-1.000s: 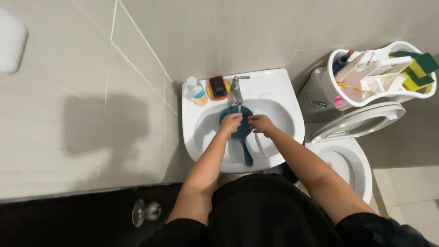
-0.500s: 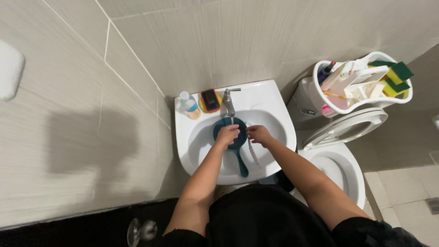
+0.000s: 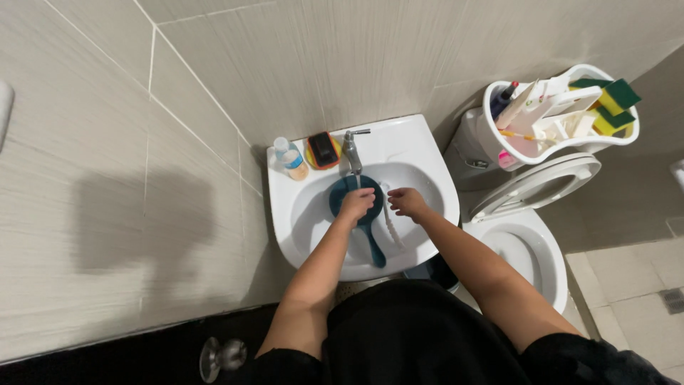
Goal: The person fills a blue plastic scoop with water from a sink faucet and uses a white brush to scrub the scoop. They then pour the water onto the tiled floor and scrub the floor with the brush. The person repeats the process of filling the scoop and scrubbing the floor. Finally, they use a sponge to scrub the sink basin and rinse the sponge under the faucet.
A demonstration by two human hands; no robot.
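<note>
A dark teal round brush with a handle [image 3: 373, 246] lies in the white sink [image 3: 427, 175], its head under the faucet [image 3: 350, 148]. My left hand [image 3: 355, 204] grips the brush's round head. To its right, my right hand [image 3: 407, 202] is closed on a thin white stick-like tool [image 3: 391, 229] that runs down along the teal handle. Both forearms reach over the sink's front rim. I cannot make out what the white tool is.
On the sink's back ledge stand a small bottle [image 3: 291, 158] and an orange dish holding a dark item [image 3: 324, 148]. To the right is an open toilet [image 3: 527, 246], with a white caddy [image 3: 499, 146] holding sponges [image 3: 614, 101] on its tank. A door knob [image 3: 221, 354] shows bottom left.
My head has shifted, so the sink sits slightly differently in view. My right hand has moved a little away from the left; both remain in the basin on the same items.
</note>
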